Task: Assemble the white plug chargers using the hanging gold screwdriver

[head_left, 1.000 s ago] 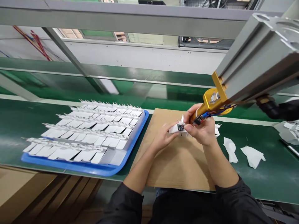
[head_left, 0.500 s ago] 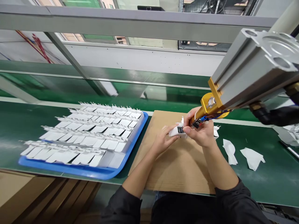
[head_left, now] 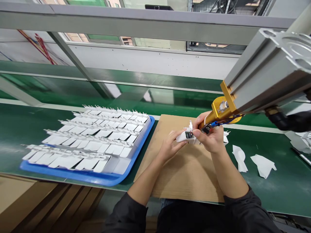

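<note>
Green surface (head_left: 279, 191) runs the full width of the view, glossy and scuffed with pale marks. On its left part sits a blue tray (head_left: 73, 175), packed with rows of white casings (head_left: 97, 134) whose flat faces lie side by side and whose pins stick up along each row. Beside the tray, a brown cardboard sheet (head_left: 187, 178) lies in front of the person. From the upper right a grey metal cylinder (head_left: 264, 71) slants in, with a gold-coloured head (head_left: 221, 110) and blue and dark wires at its lower end. The right hand (head_left: 212, 139) is curled around or behind this head, its thumb by the open end of a white housing; whether it grips anything cannot be told. The left hand (head_left: 171, 145) pinches the other end of that housing between narrowed thumb and fingers. Two torn-looking white scraps (head_left: 263, 165) lie on the green, right of the cardboard. The white housing (head_left: 181, 137) itself is over the upper part of the cardboard, between the two hands: smooth, blocky, rounded at the left-hand end, its open end showing dark inner parts. Smallest of all, a slim white pin piece (head_left: 190, 124) stands upright at its far side.
</note>
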{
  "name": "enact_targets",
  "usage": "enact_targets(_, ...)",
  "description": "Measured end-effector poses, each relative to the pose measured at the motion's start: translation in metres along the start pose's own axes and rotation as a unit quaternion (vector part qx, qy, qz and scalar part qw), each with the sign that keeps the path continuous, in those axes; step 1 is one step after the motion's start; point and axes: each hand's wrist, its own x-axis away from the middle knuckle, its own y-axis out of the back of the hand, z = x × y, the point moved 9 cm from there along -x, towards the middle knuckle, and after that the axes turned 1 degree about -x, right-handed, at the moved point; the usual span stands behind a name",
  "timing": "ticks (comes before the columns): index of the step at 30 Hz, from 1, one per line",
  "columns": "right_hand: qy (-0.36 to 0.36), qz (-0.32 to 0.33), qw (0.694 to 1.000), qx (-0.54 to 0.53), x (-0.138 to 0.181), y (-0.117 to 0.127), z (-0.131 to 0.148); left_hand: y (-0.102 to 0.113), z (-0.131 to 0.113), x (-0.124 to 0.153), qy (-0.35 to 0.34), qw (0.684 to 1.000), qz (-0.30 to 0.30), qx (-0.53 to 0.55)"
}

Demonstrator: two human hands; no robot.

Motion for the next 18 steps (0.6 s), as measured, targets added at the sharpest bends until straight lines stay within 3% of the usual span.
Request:
enact_targets(14,0.048,-0.015,0.999,0.018,0.0013,0.0011,0.0081,0.0022,-0.0025,-0.0006,-0.008,1.000,-0.007,-0.017)
enact_targets(18,0.027,-0.022,0.999,0.035,0.0007,0.0018,0.0047,0.0025,-0.0036,-0.0010,-0.010,1.000,-0.007,-0.021)
